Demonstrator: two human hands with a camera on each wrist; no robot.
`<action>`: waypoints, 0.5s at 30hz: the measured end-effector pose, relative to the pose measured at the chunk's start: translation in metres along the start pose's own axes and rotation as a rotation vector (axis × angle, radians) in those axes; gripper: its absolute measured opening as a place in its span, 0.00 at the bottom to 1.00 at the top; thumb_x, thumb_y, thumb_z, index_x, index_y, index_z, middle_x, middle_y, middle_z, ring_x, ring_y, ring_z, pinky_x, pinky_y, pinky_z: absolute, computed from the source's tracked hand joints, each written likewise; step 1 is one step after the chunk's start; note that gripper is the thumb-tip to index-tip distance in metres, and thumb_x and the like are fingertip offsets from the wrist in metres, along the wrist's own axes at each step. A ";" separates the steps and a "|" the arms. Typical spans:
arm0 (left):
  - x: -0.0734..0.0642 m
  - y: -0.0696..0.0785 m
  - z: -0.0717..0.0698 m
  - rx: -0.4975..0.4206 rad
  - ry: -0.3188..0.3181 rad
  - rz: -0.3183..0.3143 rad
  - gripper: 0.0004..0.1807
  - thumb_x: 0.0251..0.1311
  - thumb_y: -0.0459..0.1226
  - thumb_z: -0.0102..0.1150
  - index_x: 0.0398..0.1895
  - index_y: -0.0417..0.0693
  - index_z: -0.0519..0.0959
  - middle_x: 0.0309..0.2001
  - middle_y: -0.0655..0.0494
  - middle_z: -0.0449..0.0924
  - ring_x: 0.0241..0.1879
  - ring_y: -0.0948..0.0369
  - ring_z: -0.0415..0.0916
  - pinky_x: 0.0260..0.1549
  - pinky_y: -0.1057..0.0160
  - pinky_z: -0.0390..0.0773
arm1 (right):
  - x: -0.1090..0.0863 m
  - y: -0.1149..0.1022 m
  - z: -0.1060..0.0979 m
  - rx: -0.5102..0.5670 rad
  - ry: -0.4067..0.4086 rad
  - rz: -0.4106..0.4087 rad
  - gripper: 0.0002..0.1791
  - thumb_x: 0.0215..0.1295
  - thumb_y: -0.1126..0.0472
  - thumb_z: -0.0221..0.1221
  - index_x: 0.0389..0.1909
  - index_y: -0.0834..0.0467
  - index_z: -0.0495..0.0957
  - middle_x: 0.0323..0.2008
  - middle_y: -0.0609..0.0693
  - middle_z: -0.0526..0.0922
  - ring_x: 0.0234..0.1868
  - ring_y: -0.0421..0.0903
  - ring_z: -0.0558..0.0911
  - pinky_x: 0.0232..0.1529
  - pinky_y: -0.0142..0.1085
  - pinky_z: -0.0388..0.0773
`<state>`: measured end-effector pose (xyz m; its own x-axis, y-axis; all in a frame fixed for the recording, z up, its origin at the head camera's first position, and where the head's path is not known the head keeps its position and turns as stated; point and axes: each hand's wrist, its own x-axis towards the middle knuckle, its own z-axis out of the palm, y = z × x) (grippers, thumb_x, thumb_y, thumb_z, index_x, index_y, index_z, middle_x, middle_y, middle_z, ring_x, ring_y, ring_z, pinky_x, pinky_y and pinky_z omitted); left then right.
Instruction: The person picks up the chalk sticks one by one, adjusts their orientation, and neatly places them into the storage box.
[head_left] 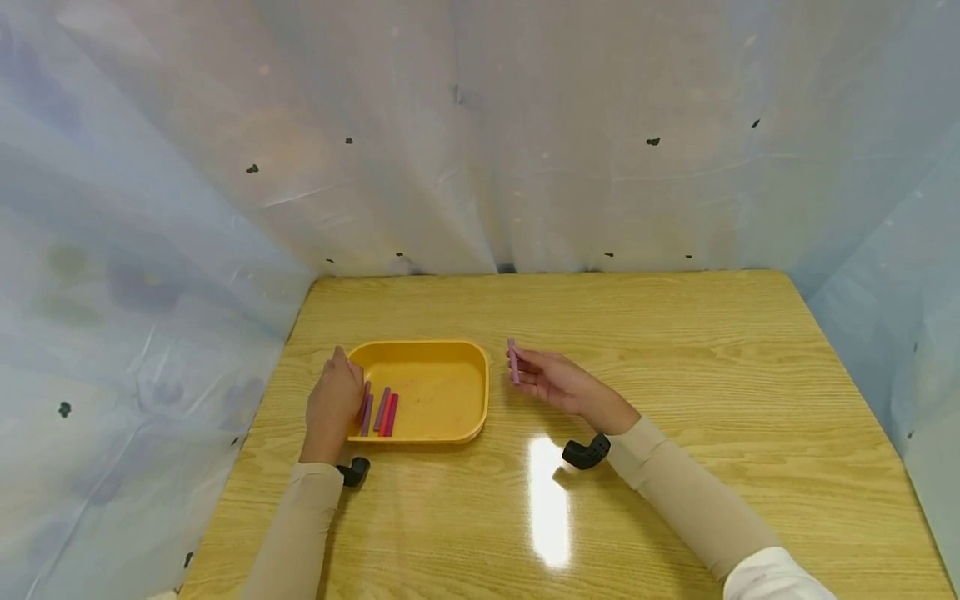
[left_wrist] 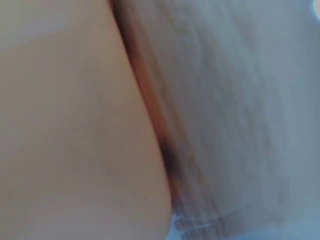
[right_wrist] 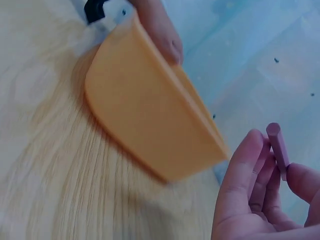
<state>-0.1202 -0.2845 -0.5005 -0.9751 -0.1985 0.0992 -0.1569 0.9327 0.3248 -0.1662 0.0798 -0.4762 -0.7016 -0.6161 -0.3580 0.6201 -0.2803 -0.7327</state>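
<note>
A yellow tray (head_left: 442,392) lies on the table, with several purple, red and magenta sticks, such as the magenta stick (head_left: 392,414), in its left end. My left hand (head_left: 335,400) grips the tray's left end, covering that part of the rim; its fingertips are mostly hidden. To the right of the tray, my right hand (head_left: 558,382) holds a purple stick (head_left: 513,362) nearly upright between thumb and fingers, above the table. In the right wrist view, the stick (right_wrist: 278,150) looks like a crayon or chalk with a flat end. The left wrist view is mostly blurred skin.
The wooden table (head_left: 675,350) extends around the tray, with a bright reflection in front. Pale plastic sheeting (head_left: 525,150) hangs behind and at both sides. Each wrist wears a black device, such as the right wrist camera (head_left: 587,452).
</note>
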 end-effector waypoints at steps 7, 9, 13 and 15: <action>0.001 0.000 0.001 0.004 0.019 0.009 0.30 0.73 0.42 0.27 0.67 0.25 0.53 0.54 0.24 0.67 0.40 0.37 0.76 0.32 0.44 0.78 | 0.007 0.003 0.022 0.053 -0.073 -0.016 0.14 0.72 0.57 0.47 0.45 0.61 0.77 0.39 0.53 0.79 0.38 0.45 0.81 0.45 0.37 0.78; 0.001 0.000 0.001 -0.001 0.015 0.004 0.30 0.73 0.43 0.27 0.67 0.25 0.53 0.54 0.25 0.67 0.41 0.37 0.75 0.33 0.43 0.78 | 0.010 0.004 0.027 0.057 -0.080 -0.015 0.14 0.71 0.57 0.47 0.46 0.62 0.77 0.38 0.53 0.79 0.38 0.45 0.81 0.46 0.38 0.78; 0.001 0.000 0.001 -0.002 0.010 0.001 0.30 0.73 0.42 0.27 0.67 0.25 0.52 0.54 0.24 0.66 0.43 0.36 0.74 0.35 0.42 0.77 | 0.015 0.007 0.038 0.053 -0.067 -0.001 0.13 0.71 0.58 0.48 0.42 0.61 0.78 0.36 0.53 0.80 0.36 0.45 0.82 0.43 0.37 0.79; 0.002 -0.001 0.001 0.000 0.008 -0.003 0.30 0.73 0.43 0.27 0.67 0.26 0.52 0.54 0.25 0.66 0.43 0.37 0.74 0.35 0.43 0.77 | 0.018 0.009 0.044 0.047 -0.060 0.008 0.12 0.71 0.58 0.48 0.42 0.60 0.78 0.36 0.53 0.80 0.36 0.45 0.82 0.41 0.35 0.80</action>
<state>-0.1219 -0.2849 -0.5017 -0.9734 -0.2035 0.1057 -0.1596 0.9321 0.3253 -0.1581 0.0337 -0.4640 -0.6754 -0.6609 -0.3272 0.6421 -0.3088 -0.7017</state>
